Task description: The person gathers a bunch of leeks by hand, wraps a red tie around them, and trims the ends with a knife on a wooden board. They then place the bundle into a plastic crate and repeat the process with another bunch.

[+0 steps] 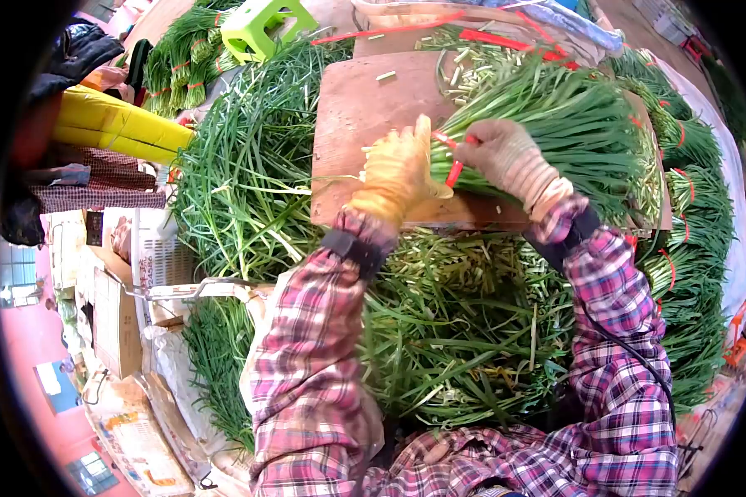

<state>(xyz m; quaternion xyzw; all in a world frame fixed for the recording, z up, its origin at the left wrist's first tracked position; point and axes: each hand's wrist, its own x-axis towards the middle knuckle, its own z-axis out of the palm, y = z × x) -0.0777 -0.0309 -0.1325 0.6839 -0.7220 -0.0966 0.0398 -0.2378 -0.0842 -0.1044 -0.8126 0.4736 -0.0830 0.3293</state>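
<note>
A large bunch of garlic chives lies across the wooden board, its leaves fanned to the right. My left hand, in a yellow glove, is closed over the stem end, with a few pale stem tips poking out at its left side. A red tie strip hangs at the stems between my hands. My right hand, in a pale glove, pinches this strip, its fingertips close against the bunch.
Loose chives are heaped left of the board, and leafy trimmings lie below it. Red-tied bunches line the right side. A green stool stands at the back, with cut stem pieces near the board's far edge.
</note>
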